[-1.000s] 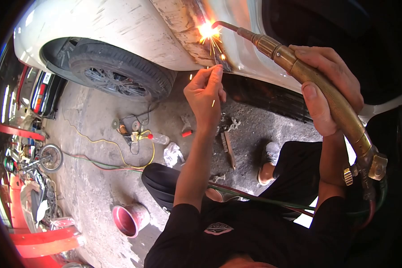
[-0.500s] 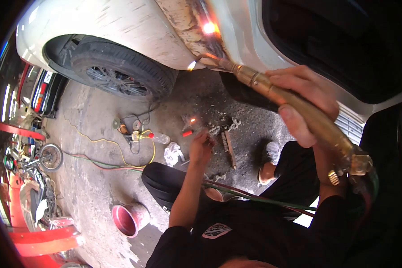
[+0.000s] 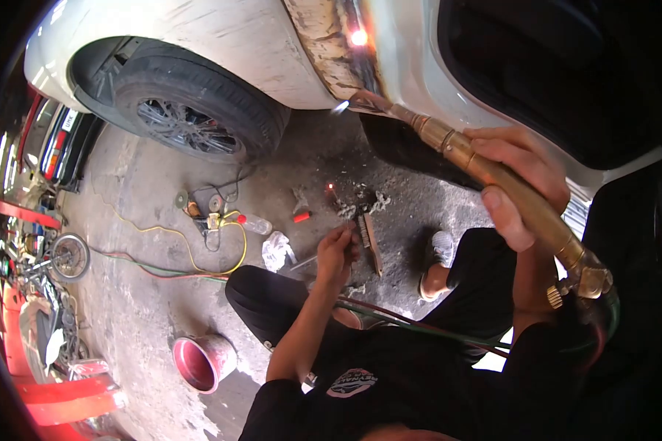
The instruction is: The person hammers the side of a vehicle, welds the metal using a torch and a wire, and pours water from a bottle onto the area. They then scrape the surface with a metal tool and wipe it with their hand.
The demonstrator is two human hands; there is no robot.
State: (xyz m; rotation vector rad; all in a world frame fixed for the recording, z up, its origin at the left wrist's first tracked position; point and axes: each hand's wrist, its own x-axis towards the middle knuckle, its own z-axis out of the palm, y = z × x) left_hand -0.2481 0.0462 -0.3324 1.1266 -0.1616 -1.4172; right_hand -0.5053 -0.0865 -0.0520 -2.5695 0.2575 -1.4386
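My right hand point(image 3: 518, 184) is wrapped around a brass gas welding torch point(image 3: 504, 176), its valve end close to my wrist. A small bluish-white flame point(image 3: 340, 108) burns at its curved tip, by the lower end of a scorched seam point(image 3: 346, 55) between the white car's panels. Higher on that seam is a bright glowing spot point(image 3: 358, 37). My left hand point(image 3: 337, 253) is low over the floor with its fingers curled closed. What it holds, if anything, is too small to make out. A tiny orange glow point(image 3: 330, 187) shows just beyond its fingers.
A wooden-handled wire brush point(image 3: 370, 242), a red object point(image 3: 302, 217), a plastic bottle point(image 3: 256, 224) and a corded tool point(image 3: 213, 217) lie on the floor. Hoses point(image 3: 426, 327) cross by my legs. A bucket point(image 3: 202, 361) stands left; the car's wheel point(image 3: 198, 110) is ahead.
The torch tip has moved slightly right in the view, and its flame has turned from yellowish to bluish-white. The orange glow near my left hand looks smaller. My view has shifted a little.
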